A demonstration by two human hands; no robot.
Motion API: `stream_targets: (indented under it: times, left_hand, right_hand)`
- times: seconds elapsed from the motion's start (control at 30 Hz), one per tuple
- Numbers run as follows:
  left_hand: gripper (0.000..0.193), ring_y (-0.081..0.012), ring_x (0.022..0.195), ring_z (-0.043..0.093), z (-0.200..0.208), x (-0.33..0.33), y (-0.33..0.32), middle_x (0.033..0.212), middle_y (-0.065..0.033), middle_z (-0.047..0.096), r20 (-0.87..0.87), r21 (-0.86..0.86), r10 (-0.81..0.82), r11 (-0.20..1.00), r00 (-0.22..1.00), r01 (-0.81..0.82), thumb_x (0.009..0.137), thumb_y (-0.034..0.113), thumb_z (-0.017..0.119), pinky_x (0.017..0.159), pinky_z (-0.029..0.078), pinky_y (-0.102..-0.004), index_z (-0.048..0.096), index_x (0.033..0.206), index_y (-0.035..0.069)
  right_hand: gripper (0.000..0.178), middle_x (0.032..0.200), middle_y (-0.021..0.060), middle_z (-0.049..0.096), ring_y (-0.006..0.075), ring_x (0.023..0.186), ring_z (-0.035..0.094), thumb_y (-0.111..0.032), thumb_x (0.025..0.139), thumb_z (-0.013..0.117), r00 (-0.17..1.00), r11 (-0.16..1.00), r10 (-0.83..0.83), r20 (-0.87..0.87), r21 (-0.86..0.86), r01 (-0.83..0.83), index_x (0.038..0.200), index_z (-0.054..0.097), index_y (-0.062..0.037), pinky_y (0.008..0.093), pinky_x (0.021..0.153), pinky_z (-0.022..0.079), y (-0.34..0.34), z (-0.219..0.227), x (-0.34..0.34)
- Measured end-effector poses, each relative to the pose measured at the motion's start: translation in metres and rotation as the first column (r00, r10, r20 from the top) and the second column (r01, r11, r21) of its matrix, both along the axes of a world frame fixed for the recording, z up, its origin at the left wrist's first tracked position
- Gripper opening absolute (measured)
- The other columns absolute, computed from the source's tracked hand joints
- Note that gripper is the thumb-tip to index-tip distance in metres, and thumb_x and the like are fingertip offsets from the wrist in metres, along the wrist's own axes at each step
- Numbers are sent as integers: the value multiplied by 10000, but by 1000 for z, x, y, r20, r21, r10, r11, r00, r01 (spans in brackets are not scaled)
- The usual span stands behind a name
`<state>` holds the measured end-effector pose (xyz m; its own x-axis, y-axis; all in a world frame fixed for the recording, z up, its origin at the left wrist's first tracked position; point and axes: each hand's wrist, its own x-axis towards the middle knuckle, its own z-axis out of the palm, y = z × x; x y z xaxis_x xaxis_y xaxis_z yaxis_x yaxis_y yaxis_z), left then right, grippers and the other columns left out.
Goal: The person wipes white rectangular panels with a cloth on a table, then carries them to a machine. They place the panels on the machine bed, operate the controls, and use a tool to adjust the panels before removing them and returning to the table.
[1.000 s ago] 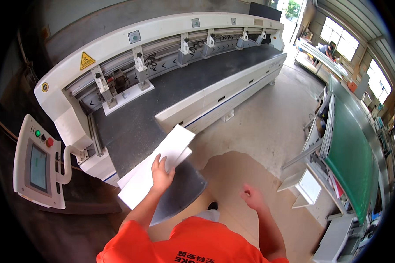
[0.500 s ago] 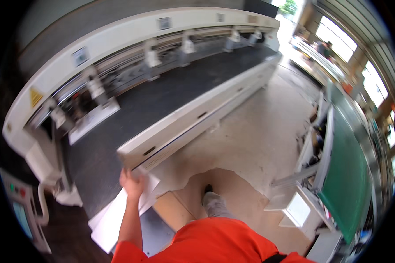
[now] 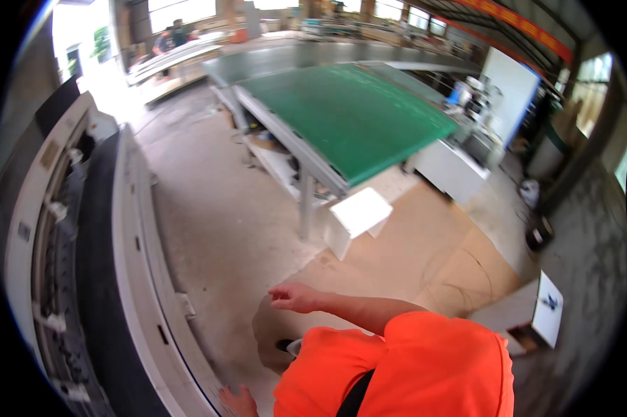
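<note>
My right hand (image 3: 296, 297) hangs out in front of my orange shirt, above the floor. Its fingers are loosely stretched out, and nothing shows in them. Low in the picture, my left hand (image 3: 238, 402) is beside the front side of a long white machine (image 3: 143, 257). Its fingers are apart and hold nothing that I can see; whether it touches the machine I cannot tell. A dark, flat bed (image 3: 98, 229) runs along the machine.
Ahead stands a large green-topped table (image 3: 348, 115) on a metal frame. A white stool-like box (image 3: 359, 212) stands by its near corner. Brown sheeting (image 3: 432, 243) covers some floor. A white box (image 3: 536, 313) is at right, and people (image 3: 173, 38) are far left.
My view has swung right, from the machine to the green table. My left hand, earlier at white sheets by the machine's corner, is now low beside its side. My right hand has come into view.
</note>
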<state>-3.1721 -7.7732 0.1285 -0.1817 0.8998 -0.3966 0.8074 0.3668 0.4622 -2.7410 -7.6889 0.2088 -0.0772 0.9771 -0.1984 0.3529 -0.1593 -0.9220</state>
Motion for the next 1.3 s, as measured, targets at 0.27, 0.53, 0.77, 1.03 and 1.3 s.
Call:
stream_targets:
  times: [0.27, 0.53, 0.77, 1.03, 1.3]
  left_hand:
    - [536, -480, 1306, 507, -119, 107, 74, 1388, -341, 543, 648, -200, -136, 919, 749, 340, 969, 416, 642, 1041, 496, -544, 605, 1394, 90]
    - [632, -500, 1323, 510, -89, 363, 98, 1477, -319, 513, -22, 15, -987, -162, -161, 987, 951, 479, 662, 1068, 466, -562, 583, 1443, 91]
    - [668, -345, 1275, 625, -16, 657, -126, 1324, -265, 654, 316, -73, -936, -187, -155, 980, 892, 325, 795, 1053, 511, -427, 563, 1407, -29]
    - [648, -395, 1315, 566, -16, 906, -499, 1375, -271, 607, 398, 270, -386, -818, -832, 508, 883, 366, 763, 1130, 446, -454, 604, 1336, -69]
    - [1000, -426, 1474, 389, -40, 1016, -815, 1579, -313, 382, 181, 204, -419, -869, -890, 450, 836, 386, 807, 1217, 356, -474, 305, 1557, -90]
  right_hand:
    - [410, 1136, 228, 735, 400, 1068, 705, -328, 822, 658, 718, 551, -367, 591, -484, 680, 1062, 764, -13, 506, 898, 564, -332, -139, 104]
    - [501, 1232, 205, 715, 365, 1161, 678, -426, 844, 632, 227, -178, -818, 528, -609, 773, 1134, 762, -38, 452, 986, 543, -566, -216, 68]
    - [641, 1334, 165, 690, 320, 1220, 659, -467, 841, 734, -141, -418, -892, 429, -664, 620, 1328, 691, -52, 402, 1043, 518, -681, -215, 70]
    - [472, 1029, 136, 741, 172, 835, 696, -217, 917, 756, -995, -924, -94, 11, -373, 83, 1261, 652, 90, 311, 739, 570, -739, -154, 51]
    - [365, 940, 104, 720, 151, 725, 641, -159, 914, 758, -776, -679, 622, 105, -421, -601, 1175, 673, 81, 291, 623, 510, -531, -145, -19]
